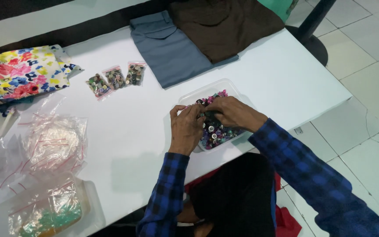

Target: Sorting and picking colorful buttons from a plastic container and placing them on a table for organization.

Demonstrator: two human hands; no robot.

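Observation:
A clear plastic container full of mixed coloured buttons sits on the white table near its front edge. My left hand rests at the container's left rim with its fingers curled among the buttons. My right hand reaches in from the right, fingers bent down into the pile. The fingertips of both hands meet over the buttons; whatever they pinch is too small to make out. Both sleeves are blue and black plaid.
Three small zip bags of buttons lie behind the container. Folded grey cloth and brown cloth sit at the back. Floral fabric lies far left, with empty zip bags and another container at front left.

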